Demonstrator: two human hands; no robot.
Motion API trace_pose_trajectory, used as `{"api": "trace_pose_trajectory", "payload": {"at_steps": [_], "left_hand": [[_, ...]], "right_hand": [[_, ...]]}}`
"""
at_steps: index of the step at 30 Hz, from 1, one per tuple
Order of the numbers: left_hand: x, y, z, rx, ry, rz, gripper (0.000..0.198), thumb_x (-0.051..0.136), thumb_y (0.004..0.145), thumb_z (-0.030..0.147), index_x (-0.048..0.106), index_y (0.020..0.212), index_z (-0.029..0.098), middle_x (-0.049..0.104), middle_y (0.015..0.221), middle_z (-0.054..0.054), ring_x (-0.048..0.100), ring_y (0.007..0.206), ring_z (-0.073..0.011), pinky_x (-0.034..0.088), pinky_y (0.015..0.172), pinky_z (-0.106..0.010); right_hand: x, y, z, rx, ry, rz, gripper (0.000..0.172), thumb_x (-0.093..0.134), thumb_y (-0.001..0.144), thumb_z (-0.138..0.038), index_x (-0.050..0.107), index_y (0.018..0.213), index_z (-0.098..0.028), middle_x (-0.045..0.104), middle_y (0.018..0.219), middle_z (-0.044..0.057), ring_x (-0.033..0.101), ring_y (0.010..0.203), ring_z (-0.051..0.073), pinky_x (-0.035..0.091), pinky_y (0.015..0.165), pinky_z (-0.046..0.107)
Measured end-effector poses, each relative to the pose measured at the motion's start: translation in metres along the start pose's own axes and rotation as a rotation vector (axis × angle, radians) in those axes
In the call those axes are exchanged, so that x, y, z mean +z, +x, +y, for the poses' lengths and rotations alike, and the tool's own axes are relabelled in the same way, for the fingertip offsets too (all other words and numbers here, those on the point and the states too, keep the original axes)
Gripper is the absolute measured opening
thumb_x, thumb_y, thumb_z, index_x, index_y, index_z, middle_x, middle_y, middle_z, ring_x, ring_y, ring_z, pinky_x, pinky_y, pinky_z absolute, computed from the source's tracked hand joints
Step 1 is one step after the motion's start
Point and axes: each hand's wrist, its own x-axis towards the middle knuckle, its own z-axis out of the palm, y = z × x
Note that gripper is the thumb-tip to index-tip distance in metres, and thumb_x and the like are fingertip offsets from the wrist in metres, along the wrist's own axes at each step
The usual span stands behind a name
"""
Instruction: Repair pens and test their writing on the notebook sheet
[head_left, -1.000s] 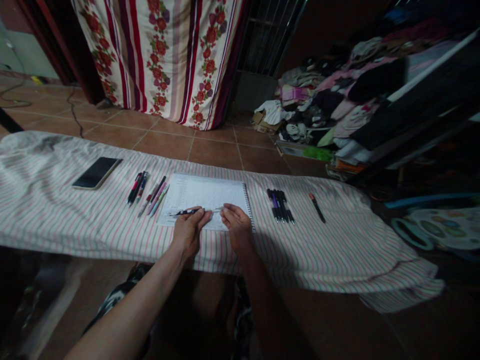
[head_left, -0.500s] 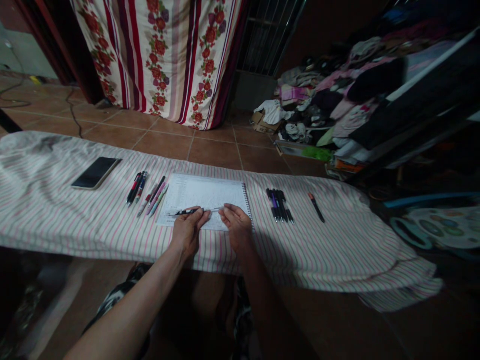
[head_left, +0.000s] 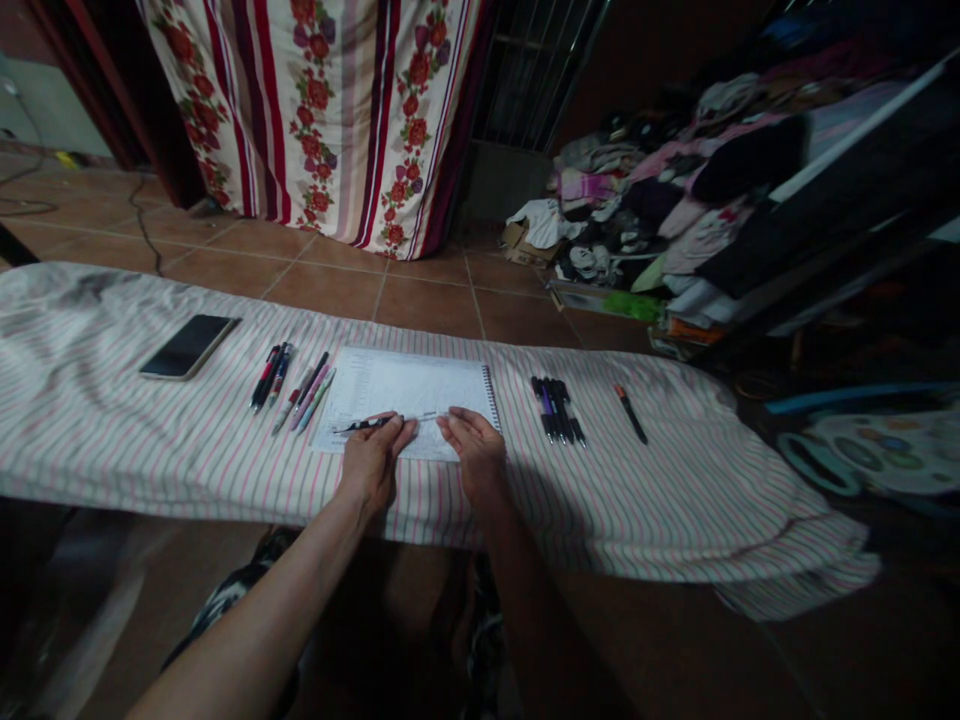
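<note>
My left hand [head_left: 373, 448] is closed around a black-and-white pen [head_left: 364, 425], whose dark end sticks out to the left. My right hand [head_left: 474, 445] pinches the far end of a thin pale rod [head_left: 427, 415] that spans the gap between my two hands. Whether the rod joins the pen is hidden by my left fingers. Both hands are just above the lower edge of a spiral notebook [head_left: 420, 380], open to a page with faint writing on it.
Several pens [head_left: 271, 378] and slim coloured pens [head_left: 309, 395] lie left of the notebook, beyond them a phone [head_left: 189, 347]. On the right are several dark pens [head_left: 555, 410] and a black pen with an orange end [head_left: 631, 413]. A striped cloth [head_left: 660, 510] covers the table.
Hardly anything differs. Both hands keep the same hold on the pen and the rod, and the whole view has shifted very slightly.
</note>
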Motion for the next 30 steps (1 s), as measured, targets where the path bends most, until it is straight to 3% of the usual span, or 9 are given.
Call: {"api": "trace_pose_trajectory", "payload": {"at_steps": [11,18,22,30], "left_hand": [[0.002,-0.001,0.002,-0.014,-0.004,-0.001,0.015,0.055,0.074,-0.005,0.057,0.068,0.008,0.063,0.065,-0.005,0.067,0.066,-0.0143,0.055,0.079,-0.030],[0.001,-0.001,0.001,-0.013,-0.002,-0.002,0.015,0.055,0.074,-0.005,0.058,0.067,0.008,0.063,0.064,-0.004,0.067,0.066,-0.0135,0.055,0.079,-0.030],[0.001,0.000,0.000,-0.011,-0.005,-0.012,0.015,0.055,0.074,-0.005,0.058,0.067,0.008,0.062,0.064,-0.004,0.066,0.065,-0.0129,0.055,0.079,-0.030],[-0.001,0.000,0.000,-0.009,-0.015,-0.009,0.013,0.058,0.073,-0.005,0.058,0.067,0.008,0.062,0.064,-0.004,0.066,0.065,-0.0127,0.055,0.078,-0.029]], "right_hand": [[-0.002,0.002,0.002,-0.067,-0.041,0.041,0.024,0.071,0.058,-0.024,0.060,0.077,-0.013,0.069,0.068,0.005,0.067,0.072,0.018,0.054,0.072,0.032],[-0.004,0.007,0.006,-0.158,-0.133,0.072,0.018,0.067,0.060,-0.023,0.059,0.074,-0.015,0.068,0.068,0.004,0.067,0.074,0.019,0.055,0.066,0.030],[-0.010,0.010,0.007,-0.253,-0.397,0.019,0.014,0.059,0.066,-0.023,0.062,0.078,-0.018,0.068,0.073,0.002,0.065,0.070,0.017,0.053,0.067,0.030],[-0.017,0.010,0.005,-0.639,-0.938,0.013,0.020,0.045,0.074,-0.015,0.063,0.082,-0.016,0.066,0.085,0.008,0.060,0.082,0.019,0.047,0.076,0.031]]}}
